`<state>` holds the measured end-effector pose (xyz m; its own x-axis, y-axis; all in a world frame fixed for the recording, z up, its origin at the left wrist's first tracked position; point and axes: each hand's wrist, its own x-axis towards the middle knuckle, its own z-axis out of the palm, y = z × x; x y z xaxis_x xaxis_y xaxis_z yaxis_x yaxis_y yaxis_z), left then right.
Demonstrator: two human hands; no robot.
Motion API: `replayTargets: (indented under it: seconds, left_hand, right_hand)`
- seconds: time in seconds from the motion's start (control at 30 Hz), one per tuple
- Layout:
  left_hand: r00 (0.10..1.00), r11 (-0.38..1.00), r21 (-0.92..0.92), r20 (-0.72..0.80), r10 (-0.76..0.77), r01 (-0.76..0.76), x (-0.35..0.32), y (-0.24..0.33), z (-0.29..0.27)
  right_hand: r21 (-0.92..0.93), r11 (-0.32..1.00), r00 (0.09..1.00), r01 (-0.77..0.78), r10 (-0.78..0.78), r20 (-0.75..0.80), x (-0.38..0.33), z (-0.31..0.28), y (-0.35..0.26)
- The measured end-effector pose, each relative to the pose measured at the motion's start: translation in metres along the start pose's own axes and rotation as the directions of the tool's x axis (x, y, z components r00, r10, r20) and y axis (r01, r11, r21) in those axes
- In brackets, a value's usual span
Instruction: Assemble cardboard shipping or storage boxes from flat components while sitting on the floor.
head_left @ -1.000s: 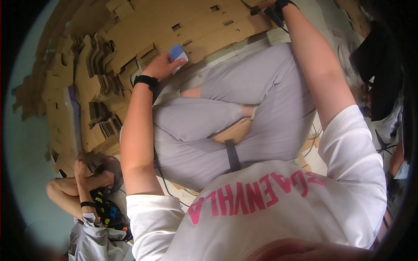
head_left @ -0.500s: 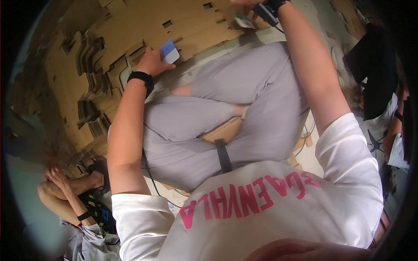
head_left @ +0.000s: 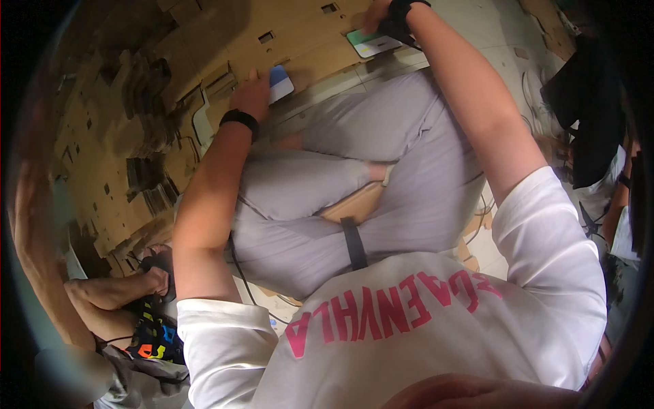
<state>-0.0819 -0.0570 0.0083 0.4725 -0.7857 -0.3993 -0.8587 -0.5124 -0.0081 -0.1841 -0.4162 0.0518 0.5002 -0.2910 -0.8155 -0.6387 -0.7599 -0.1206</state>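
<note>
My left hand (head_left: 251, 97) is closed on a blue-and-white card (head_left: 281, 83), a flat piece with rounded corners that sticks out to the right of the fingers. Its thumb is mostly hidden. Farther right, at the top edge, my right hand (head_left: 377, 15) has its fingers on a green-and-white card (head_left: 374, 43); part of that hand is cut off by the frame. Both cards are over the near edge of a large brown cardboard sheet (head_left: 300, 44) with small rectangular slots. Black bands circle both my wrists.
Stacked cut cardboard pieces (head_left: 146, 180) stand to the left. My crossed legs (head_left: 354, 129) are below the cards, with a dark cable (head_left: 242, 276) beside them. A person's bent leg (head_left: 112, 293) is at lower left; a person in black (head_left: 586, 116) is at right.
My left hand and the blue-and-white card have shifted right. My right hand has come lower and slightly left, with more of the green-and-white card showing. At left, the other person's arm has risen.
</note>
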Motion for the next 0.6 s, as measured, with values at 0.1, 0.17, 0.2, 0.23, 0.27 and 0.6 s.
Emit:
replayTargets:
  seconds: [0.1, 0.17, 0.2, 0.23, 0.27, 0.6]
  left_hand:
    - [0.998, 0.997, -0.066, -0.055, 0.038, -0.042, -0.001, -0.009, -0.008]
    - [0.993, 0.996, -0.066, -0.114, 0.043, -0.051, -0.001, -0.016, -0.018]
    - [0.988, 0.998, -0.055, -0.148, 0.033, -0.042, -0.002, -0.02, -0.023]
    - [0.99, 0.998, -0.057, -0.139, 0.026, -0.035, -0.001, -0.025, -0.029]
    - [0.977, 0.993, -0.088, -0.204, 0.062, -0.081, -0.002, -0.03, -0.033]
    - [0.983, 0.914, -0.363, -0.099, 0.156, -0.182, -0.005, -0.044, -0.024]
  right_hand:
    - [-0.07, 0.989, 0.991, 0.128, -0.126, 0.033, 0.01, -0.011, 0.014]
    - [-0.066, 0.99, 0.99, 0.126, -0.13, -0.062, 0.011, -0.014, 0.023]
    - [-0.138, 0.984, 0.989, 0.112, -0.124, -0.08, 0.01, -0.014, 0.026]
    - [-0.134, 0.984, 0.988, 0.119, -0.131, -0.081, 0.008, -0.011, 0.028]
    - [-0.038, 0.925, 0.882, 0.379, -0.373, -0.288, 0.002, -0.009, 0.034]
    - [0.167, 0.918, 0.932, 0.359, -0.362, -0.012, 0.004, -0.009, 0.049]
